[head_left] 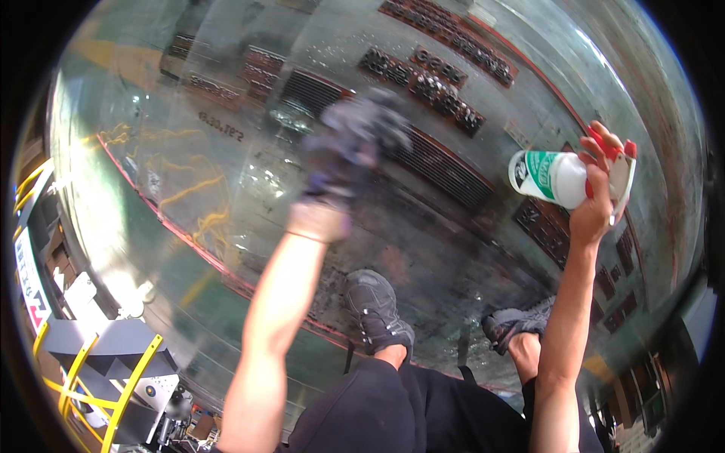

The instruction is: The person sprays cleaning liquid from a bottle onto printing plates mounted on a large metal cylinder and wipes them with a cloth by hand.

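Note:
My left hand (332,170) reaches out over the dark, wet-looking surface, smeared by motion. It looks covered in dark material, perhaps a glove, and a bunched dark grey rag (370,121) is in its grip. Off to the right, my right hand (598,185) is closed round the neck of a white spray bottle (555,177) with a green label. The bottle lies nearly sideways, its base toward the left. Its red and white trigger head (621,175) sits within my fingers. Whether any spray leaves it cannot be seen.
Dark slotted panels (445,170) and rust-brown plates with raised patterns (445,98) are set in the surface. My grey shoes (374,306) stand on it. A red line (189,234) curves along the left. Yellow rails (132,392) and equipment stand at lower left.

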### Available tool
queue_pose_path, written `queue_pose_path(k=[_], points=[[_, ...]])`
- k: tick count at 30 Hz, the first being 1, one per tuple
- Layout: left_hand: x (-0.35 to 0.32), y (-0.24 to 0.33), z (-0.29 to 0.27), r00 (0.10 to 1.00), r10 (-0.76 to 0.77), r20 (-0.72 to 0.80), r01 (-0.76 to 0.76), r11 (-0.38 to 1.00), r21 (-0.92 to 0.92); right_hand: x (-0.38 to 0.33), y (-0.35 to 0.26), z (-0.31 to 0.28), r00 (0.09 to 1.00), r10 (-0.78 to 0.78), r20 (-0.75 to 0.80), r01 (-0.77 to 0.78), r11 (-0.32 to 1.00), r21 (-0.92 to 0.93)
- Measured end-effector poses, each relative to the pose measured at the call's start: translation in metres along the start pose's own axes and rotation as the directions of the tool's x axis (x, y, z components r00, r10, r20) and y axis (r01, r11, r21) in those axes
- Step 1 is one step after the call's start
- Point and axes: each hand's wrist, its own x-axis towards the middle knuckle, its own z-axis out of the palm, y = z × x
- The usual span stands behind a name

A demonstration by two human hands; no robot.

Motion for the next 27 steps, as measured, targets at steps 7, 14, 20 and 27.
queue_pose_path(k=[7,14,20,27], points=[[0.040,-0.088,-0.051,0.877,-0.457,-0.147,0.454,0.889,-0.059,-0.018,-0.004,0.020,0.999,-0.043,0.014,0.044,0.999,-0.019],[0.004,-0.012,-0.007,0.961,-0.223,0.162,0.180,0.953,0.243,-0.027,-0.005,0.008,0.984,-0.116,0.138,0.139,0.975,-0.175],[0.068,-0.119,-0.063,0.813,-0.560,-0.158,0.582,0.782,0.222,-0.025,-0.012,0.029,0.990,-0.062,0.125,0.075,0.992,-0.098],[0.003,-0.077,-0.028,0.998,-0.054,-0.018,0.056,0.993,0.104,-0.026,-0.013,0.024,0.983,-0.106,0.153,0.131,0.977,-0.165]])
